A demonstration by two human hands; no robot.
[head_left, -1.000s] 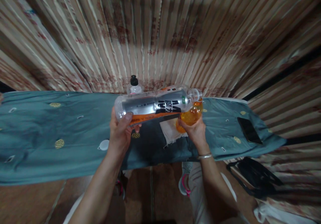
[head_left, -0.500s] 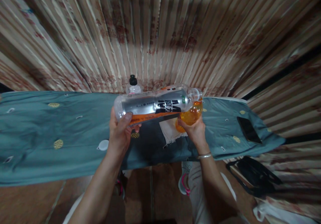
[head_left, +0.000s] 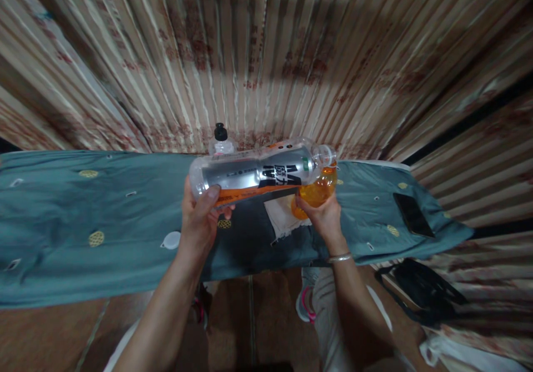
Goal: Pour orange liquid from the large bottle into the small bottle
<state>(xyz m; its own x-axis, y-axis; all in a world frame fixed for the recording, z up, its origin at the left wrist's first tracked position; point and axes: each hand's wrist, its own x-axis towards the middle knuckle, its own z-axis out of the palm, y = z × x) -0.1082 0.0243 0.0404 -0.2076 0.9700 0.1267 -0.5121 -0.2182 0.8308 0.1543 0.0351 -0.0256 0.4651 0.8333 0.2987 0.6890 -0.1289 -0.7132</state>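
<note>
My left hand (head_left: pixel 202 208) grips the base end of a large clear plastic bottle (head_left: pixel 250 172) with a silver and orange label. That bottle lies almost level, its neck pointing right and tipped slightly over the mouth of a second bottle. My right hand (head_left: pixel 327 214) is wrapped round this second bottle (head_left: pixel 318 192), which holds orange liquid and stands on a white cloth (head_left: pixel 278 214). Whether the two mouths touch is hard to tell. Behind the larger bottle, partly hidden, stands a clear bottle with a black cap (head_left: pixel 220 133).
A teal patterned cloth (head_left: pixel 137 216) covers the narrow table. On it lie a round white lid (head_left: pixel 171 240) at the left and a black phone (head_left: pixel 413 215) at the right. Pleated curtains (head_left: pixel 258 55) hang close behind. A black bag (head_left: pixel 428 288) is below, at the right.
</note>
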